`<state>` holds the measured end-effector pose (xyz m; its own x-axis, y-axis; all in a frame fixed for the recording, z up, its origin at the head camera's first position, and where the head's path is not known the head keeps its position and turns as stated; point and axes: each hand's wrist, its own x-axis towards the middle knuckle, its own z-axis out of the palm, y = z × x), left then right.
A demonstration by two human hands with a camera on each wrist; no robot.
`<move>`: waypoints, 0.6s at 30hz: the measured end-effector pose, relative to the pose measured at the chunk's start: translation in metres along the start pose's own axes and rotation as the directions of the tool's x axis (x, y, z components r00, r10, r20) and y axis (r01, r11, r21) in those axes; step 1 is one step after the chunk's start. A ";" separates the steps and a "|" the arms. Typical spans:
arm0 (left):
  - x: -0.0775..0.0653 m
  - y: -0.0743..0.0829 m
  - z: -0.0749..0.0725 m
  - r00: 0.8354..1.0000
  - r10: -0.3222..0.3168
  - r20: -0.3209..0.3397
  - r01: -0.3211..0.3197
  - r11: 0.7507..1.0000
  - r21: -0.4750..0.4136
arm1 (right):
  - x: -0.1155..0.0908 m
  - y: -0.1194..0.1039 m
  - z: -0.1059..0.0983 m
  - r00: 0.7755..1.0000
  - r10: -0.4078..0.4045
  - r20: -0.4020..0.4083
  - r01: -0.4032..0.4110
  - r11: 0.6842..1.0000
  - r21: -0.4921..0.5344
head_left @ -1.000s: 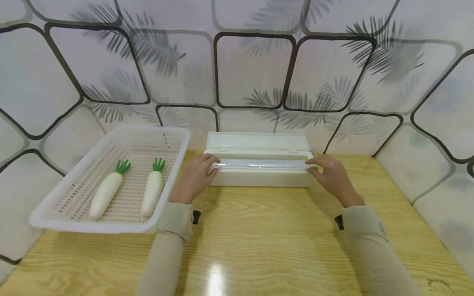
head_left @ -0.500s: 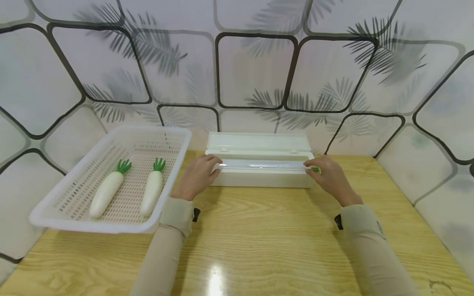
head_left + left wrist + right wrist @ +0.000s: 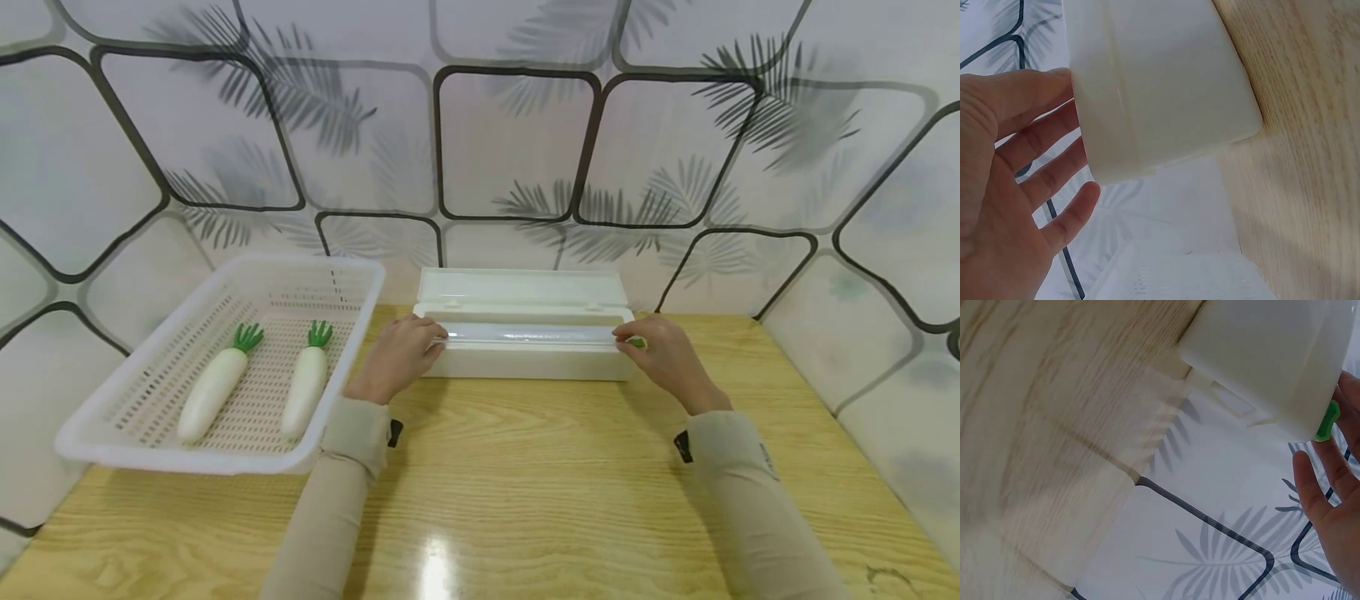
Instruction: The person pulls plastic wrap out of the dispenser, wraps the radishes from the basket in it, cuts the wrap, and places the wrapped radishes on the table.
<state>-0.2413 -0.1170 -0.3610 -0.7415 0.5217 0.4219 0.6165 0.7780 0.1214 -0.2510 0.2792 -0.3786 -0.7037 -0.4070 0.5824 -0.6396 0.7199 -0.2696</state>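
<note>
A long white cling film dispenser sits near the back wall, its lid raised. Shiny clear film stretches along its front top edge. At the left end of that edge my left hand pinches the film between thumb and fingers. My right hand pinches it at the opposite end, with a small green slider beside its fingers. In the left wrist view the thumb tip meets the top edge of the box and the other fingers go behind it, partly hidden.
To the left stands a white plastic basket with two white radishes in it, one on the left and one on the right, both green-topped. Patterned wall panels close off the back and sides of the wooden table.
My right hand has shifted slightly left along the front edge, and more of the green slider shows beside it. The left hand, box and basket look nearly the same.
</note>
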 end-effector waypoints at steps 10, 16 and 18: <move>0.005 -0.006 0.002 0.996 -0.077 -0.034 0.069 0.980 -0.184 | 0.009 0.001 -0.003 0.997 0.078 0.009 -0.079 0.992 0.102; 0.009 -0.008 0.003 0.992 -0.106 -0.062 0.088 0.968 -0.237 | 0.011 0.001 -0.002 0.989 0.136 0.055 -0.142 0.983 0.116; 0.010 -0.009 0.004 0.992 -0.106 -0.069 0.086 0.966 -0.245 | 0.012 0.002 0.000 0.990 0.131 0.051 -0.136 0.984 0.118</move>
<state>-0.2556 -0.1176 -0.3616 -0.7827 0.4106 0.4678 0.5961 0.7106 0.3738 -0.2601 0.2757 -0.3719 -0.7962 -0.3375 0.5021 -0.5699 0.6971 -0.4351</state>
